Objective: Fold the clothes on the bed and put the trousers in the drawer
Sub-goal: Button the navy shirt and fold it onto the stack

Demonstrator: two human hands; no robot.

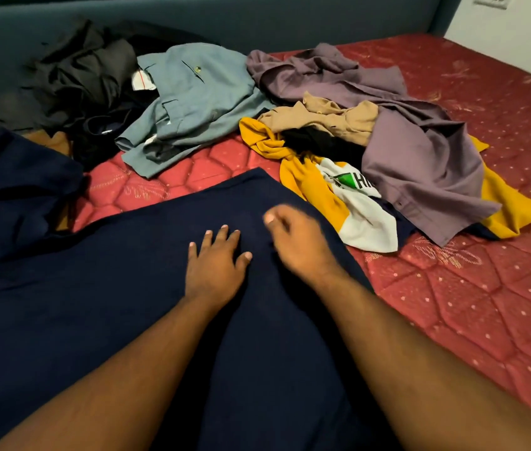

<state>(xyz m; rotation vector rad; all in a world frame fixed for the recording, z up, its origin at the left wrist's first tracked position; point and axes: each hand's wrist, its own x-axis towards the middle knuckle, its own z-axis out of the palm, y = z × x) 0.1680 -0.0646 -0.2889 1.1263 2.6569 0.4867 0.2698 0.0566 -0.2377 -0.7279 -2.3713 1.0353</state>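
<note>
The left hand's fingers (221, 234) lie straight and slightly spread, pressed flat on the navy garment (111, 304); the right hand (300, 245) rests just beside the left hand (215, 271) on the same cloth, blurred, its fingers curled inward, and whether they pinch the fabric cannot be told.

The navy garment is the largest thing, spread over the near left of the bed, with a bunched part rising at the far left. Beyond it, well apart from the hands, loose clothes lie in a row: a dark grey and black heap (81, 83) at the far left, grey-blue trousers (192, 105) with a buttoned pocket in the middle, a mauve shirt (404, 131) at the right, draped over a yellow and white printed shirt (339, 196) and a tan shirt (326, 118). The yellow shirt's edge touches the navy garment's far right corner.

All rest on a red quilted mattress (452, 304). A dark teal padded headboard (257, 21) runs along the far side, and a pale wall (518, 37) with a switch plate (492, 0) stands at the far right.
</note>
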